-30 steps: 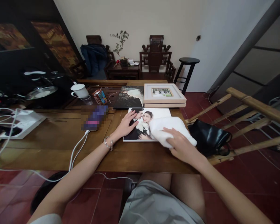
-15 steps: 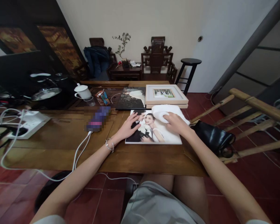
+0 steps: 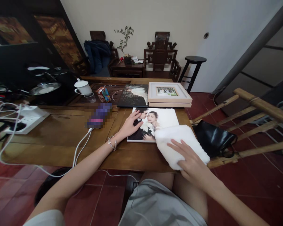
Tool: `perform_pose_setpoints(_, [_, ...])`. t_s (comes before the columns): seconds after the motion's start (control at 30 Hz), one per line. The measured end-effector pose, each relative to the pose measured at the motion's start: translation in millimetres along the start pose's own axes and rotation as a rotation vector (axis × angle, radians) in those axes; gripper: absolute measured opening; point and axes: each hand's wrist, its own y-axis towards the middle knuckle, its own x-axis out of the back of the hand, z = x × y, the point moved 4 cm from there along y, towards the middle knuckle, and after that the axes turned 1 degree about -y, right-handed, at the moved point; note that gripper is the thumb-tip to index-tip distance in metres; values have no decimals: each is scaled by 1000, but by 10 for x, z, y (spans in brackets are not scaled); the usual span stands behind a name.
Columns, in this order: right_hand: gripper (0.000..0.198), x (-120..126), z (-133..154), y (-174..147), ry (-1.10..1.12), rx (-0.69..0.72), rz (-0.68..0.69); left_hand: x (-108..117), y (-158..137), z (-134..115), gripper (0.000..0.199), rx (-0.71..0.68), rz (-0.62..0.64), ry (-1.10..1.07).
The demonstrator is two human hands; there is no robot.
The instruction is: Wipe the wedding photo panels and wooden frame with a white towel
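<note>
A wedding photo panel with white edges lies flat on the wooden table in front of me. My left hand rests on its left part, fingers stretched out and nothing held. At the panel's lower right corner, my right hand grips a folded white towel, with the fingers on top and the thumb tucked low at its near side. The towel covers that corner and reaches over the table's right front edge.
Behind the panel are a dark photo panel and stacked pale wooden frames. To the left are a blurred-out phone on white cables, a small carton, a lidded white cup and a power strip. A black bag hangs by a bamboo chair.
My right hand has brought the towel from the panel's upper right toward me, down past its lower right corner. The left hand stays on the panel. The view has shifted slightly.
</note>
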Motion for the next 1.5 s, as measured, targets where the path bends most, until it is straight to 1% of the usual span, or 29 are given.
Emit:
perform_pose_setpoints(0.07, [28,13,18,20,10,-3,17,-8,-2,9,55,13,20,0])
perform_pose_setpoints(0.13, [29,0,-81,139,26,-46,65,-17,-6,25,58,30,42,-1])
perform_pose_setpoints(0.23, [34,-41,-372,456,39,-134,133,-28,-13,51,61,41,73,15])
perform_pose_setpoints(0.33, [32,-114,-689,830,9,-185,222,-26,-13,64,62,37,85,39])
perform_pose_setpoints(0.43, [32,-165,-938,1137,-30,-243,235,-19,-8,59,62,25,90,47])
perform_pose_setpoints(0.53, [30,-207,-1049,1305,-39,-257,229,-20,-4,61,60,20,96,46])
perform_pose_setpoints(0.63, [29,-242,-1024,1304,-38,-259,219,-41,1,97,58,42,116,37])
perform_pose_setpoints(0.7, [29,-261,-916,1205,-31,-233,206,-61,6,134,56,61,126,31])
perform_pose_setpoints(0.8, [33,-270,-623,937,-31,-160,180,-92,12,177,54,59,130,37])
perform_pose_setpoints(0.83, [37,-260,-507,831,-41,-147,159,-103,12,186,53,50,130,43])
perform_pose_setpoints(0.93, [39,-226,-135,538,-32,-78,181,-127,6,202,52,27,123,61])
perform_pose_setpoints(1.0, [37,-184,59,415,-12,-53,206,-135,2,206,52,21,115,68])
perform_pose_setpoints(1.07, [36,-147,163,374,13,-47,235,-137,1,206,52,18,110,68])
perform_pose_setpoints(1.17, [42,-139,130,472,67,-54,263,-131,3,203,52,16,109,62])
perform_pose_setpoints(1.27, [48,-192,-80,728,105,-88,241,-125,4,201,51,22,112,60])
perform_pose_setpoints(1.37, [44,-266,-336,1053,73,-125,222,-122,3,202,52,30,114,66])
perform_pose_setpoints(1.5, [38,-326,-578,1425,-7,-115,218,-114,4,201,52,26,115,72])
